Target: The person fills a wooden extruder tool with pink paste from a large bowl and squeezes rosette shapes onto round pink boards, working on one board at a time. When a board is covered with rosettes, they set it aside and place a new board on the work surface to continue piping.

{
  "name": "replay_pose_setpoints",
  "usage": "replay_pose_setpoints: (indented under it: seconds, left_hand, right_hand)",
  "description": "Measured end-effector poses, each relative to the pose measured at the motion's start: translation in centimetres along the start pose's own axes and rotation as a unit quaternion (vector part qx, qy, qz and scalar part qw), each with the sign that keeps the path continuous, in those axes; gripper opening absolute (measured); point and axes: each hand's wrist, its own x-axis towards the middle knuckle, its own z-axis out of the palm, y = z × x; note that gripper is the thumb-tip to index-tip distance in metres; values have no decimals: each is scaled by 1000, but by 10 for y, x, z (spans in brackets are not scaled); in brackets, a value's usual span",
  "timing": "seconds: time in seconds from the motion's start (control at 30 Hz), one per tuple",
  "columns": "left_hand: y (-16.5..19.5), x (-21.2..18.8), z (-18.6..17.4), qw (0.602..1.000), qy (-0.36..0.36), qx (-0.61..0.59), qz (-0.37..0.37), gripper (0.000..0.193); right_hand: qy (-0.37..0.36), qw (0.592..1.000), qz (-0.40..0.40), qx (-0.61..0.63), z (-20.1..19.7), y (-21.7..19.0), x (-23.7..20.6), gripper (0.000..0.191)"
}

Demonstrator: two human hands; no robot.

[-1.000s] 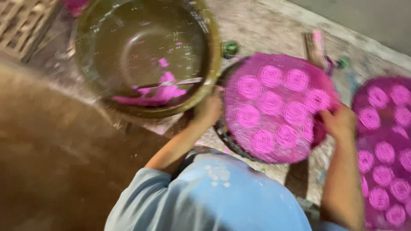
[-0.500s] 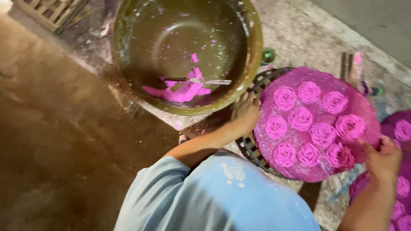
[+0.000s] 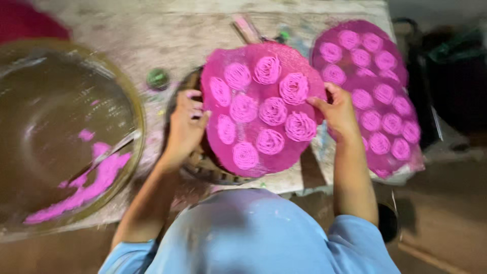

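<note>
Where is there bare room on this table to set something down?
Bare tabletop lies along the far edge, between the big bowl and the pink round sheet. The right side is crowded with more pink sheets.

The round pink mat covered in coiled pink spirals fills the middle of the worktop, with the left hand and right hand at its edges. Left of it, the wide brown metal basin blocks that side — only a narrow strip of bare whitish tabletop lies between, holding a small green cap. To the right, two more pink spiral-covered mats take up the surface to its edge.
</note>
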Motion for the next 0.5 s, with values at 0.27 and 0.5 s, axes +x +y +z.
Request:
replay_pose_setpoints:
  seconds: [0.27, 0.5]
  left_hand:
    - [40, 69, 158, 974, -173, -21, 145, 44]
    - [51, 65, 279, 948, -266, 141, 103, 57]
  right_hand:
    - [196, 978, 67, -28, -141, 38, -94, 34]
    - [277, 958, 78, -10, -200, 140, -154, 32]
